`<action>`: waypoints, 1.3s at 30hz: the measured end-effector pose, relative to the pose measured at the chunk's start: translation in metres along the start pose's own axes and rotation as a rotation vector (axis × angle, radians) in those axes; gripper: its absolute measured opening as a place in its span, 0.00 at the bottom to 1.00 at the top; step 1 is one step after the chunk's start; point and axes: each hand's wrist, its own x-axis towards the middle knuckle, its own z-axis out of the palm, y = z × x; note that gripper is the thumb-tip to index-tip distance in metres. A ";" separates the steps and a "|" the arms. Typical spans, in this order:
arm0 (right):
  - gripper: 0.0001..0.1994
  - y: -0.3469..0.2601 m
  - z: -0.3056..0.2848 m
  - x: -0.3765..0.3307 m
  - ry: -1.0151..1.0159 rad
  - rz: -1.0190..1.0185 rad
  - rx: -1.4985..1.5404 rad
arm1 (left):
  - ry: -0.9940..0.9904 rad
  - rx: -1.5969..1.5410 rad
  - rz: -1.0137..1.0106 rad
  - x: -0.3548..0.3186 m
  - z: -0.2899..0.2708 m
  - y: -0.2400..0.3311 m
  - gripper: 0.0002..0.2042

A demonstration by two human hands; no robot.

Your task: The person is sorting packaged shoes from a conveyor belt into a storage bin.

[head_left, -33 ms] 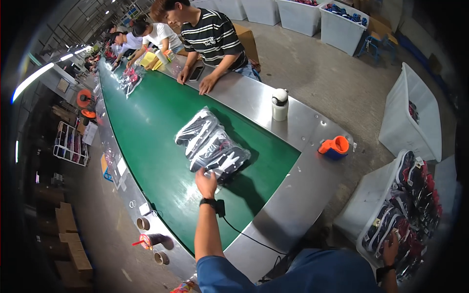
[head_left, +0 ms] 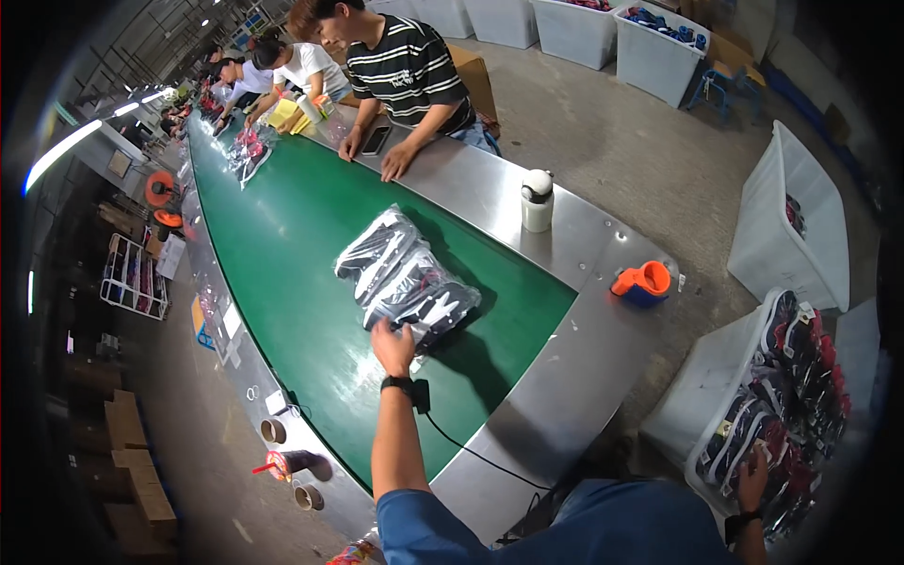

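Clear-bagged dark sneakers with white soles [head_left: 407,273] lie in a bundle on the green conveyor belt [head_left: 282,254]. At the bundle's near end, my left hand [head_left: 394,348] grips the plastic between thumb and fingers; some fingertips are hidden. A black band with a cable circles that wrist. Low on the right, my right hand [head_left: 752,482] reaches into a white bin [head_left: 673,428] heaped with bagged shoes [head_left: 782,386]. Its fingers are curled against one of the bagged shoes, partly covered by plastic.
A white bottle [head_left: 538,202] and an orange tape dispenser [head_left: 644,283] stand on the metal table edge [head_left: 584,377]. Across the belt, a co-worker in a striped shirt [head_left: 410,71] rests both hands near a phone [head_left: 376,141]. Another white bin [head_left: 782,226] stands right.
The whole view has shifted very slightly. Both hands and the bagged sneakers keep practically the same places.
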 end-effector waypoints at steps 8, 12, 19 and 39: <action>0.28 -0.012 0.001 -0.002 -0.074 -0.025 -0.066 | -0.163 0.240 0.037 -0.014 0.033 0.042 0.34; 0.26 0.004 0.023 -0.014 -0.155 0.062 0.112 | -0.091 0.266 0.200 -0.105 0.032 0.097 0.40; 0.23 -0.020 0.053 -0.015 -0.215 0.018 0.119 | -0.123 -0.334 -0.066 -0.218 0.017 0.113 0.47; 0.20 -0.069 0.029 -0.011 -0.112 0.005 0.414 | -0.490 -1.856 -0.804 -0.224 -0.015 0.158 0.41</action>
